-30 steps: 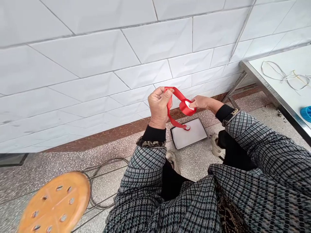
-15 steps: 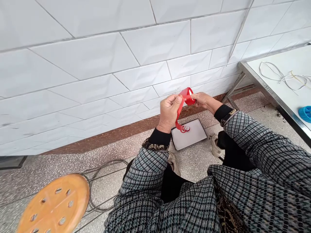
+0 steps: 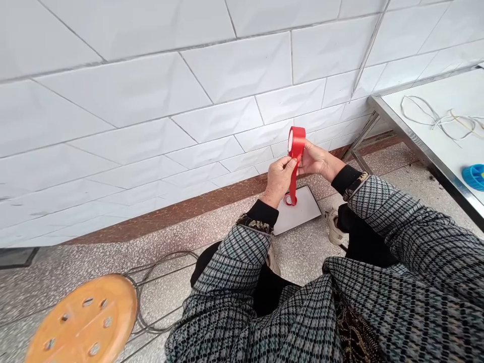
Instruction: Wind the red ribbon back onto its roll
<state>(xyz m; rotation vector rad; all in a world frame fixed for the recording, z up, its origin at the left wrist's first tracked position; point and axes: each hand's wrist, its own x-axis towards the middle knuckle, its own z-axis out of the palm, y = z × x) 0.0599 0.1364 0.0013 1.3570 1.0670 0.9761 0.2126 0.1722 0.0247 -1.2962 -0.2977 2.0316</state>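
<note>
A roll of red ribbon [image 3: 298, 134] with a white core stands on edge between my hands, in front of the tiled wall. My right hand [image 3: 313, 158] is closed on the roll from the right, with part of its fingers hidden behind the ribbon. Thumb and fingers of my left hand [image 3: 280, 176] pinch the loose ribbon just below the roll. From there the ribbon's tail hangs down over a white-topped flat box [image 3: 300, 214] on the floor. A small round red-and-white thing [image 3: 290, 199] shows on the box at the tail's end.
An orange round stool [image 3: 85, 317] with holes and metal wire legs stands at lower left. To the right is a metal-edged table [image 3: 427, 108] bearing a white cable [image 3: 440, 121] and a blue ring-shaped object [image 3: 474, 176]. My shoes flank the box.
My left hand has moved right and slightly down, close to my right hand. The roll has turned upright, and the ribbon's tail now hangs straighter.
</note>
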